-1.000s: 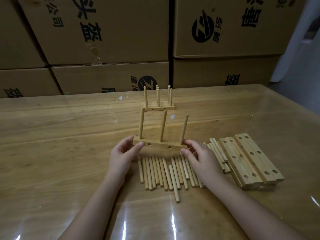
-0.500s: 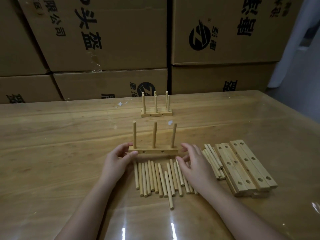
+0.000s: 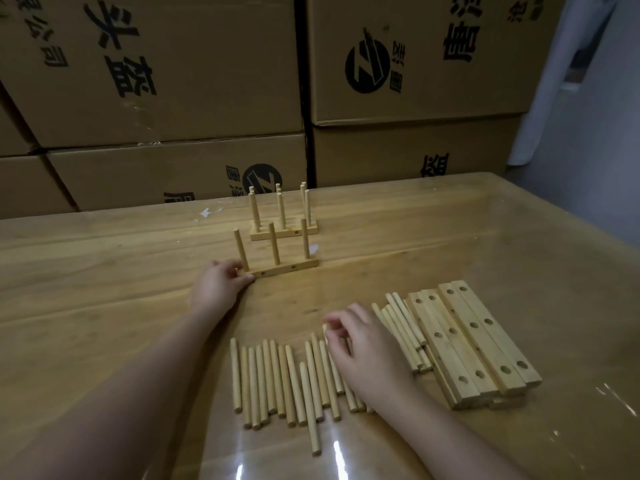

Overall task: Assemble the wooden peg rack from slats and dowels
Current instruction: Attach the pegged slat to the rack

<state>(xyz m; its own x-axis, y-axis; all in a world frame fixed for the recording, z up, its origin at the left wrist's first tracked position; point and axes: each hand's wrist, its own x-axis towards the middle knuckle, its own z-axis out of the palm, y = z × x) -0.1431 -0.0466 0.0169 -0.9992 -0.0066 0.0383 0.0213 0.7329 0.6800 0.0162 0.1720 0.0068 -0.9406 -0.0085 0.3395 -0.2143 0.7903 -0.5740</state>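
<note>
**Peg rack, mid-build.** At the worktop (image 3: 104, 306), your left hand (image 3: 218, 289) steadies the half-built rack (image 3: 287, 268), a single slat carrying three upright dowels. Thumb and fingers (image 3: 227, 270) pinch its left end, the thumb low on the front face near the two side holes. Your right hand (image 3: 367, 355) hovers nearer to you than the half-built rack and a little to its right, over the row of loose dowels (image 3: 270, 382). Its fingers are curled close together at the tip of one dowel, but whether they already grip it cannot be told from this view. A finished rack (image 3: 287, 232) stands just behind the half-built rack. A stack of slats (image 3: 478, 344) lies to its right and nearer you, beside the loose dowels. Cardboard boxes (image 3: 173, 81) wall off the far edge.

The step in hand looks to be fetching a cross dowel for the holes in the slat's front face. To do it well, lift one dowel clear by its end so its neighbours do not roll. Hold the slat flat against the worktop with your left hand so the three uprights stand plumb, and line the dowel square with a side hole before pressing. Push straight along the hole's axis; a slanted entry is likely to jam or tip the light slat over.
</note>
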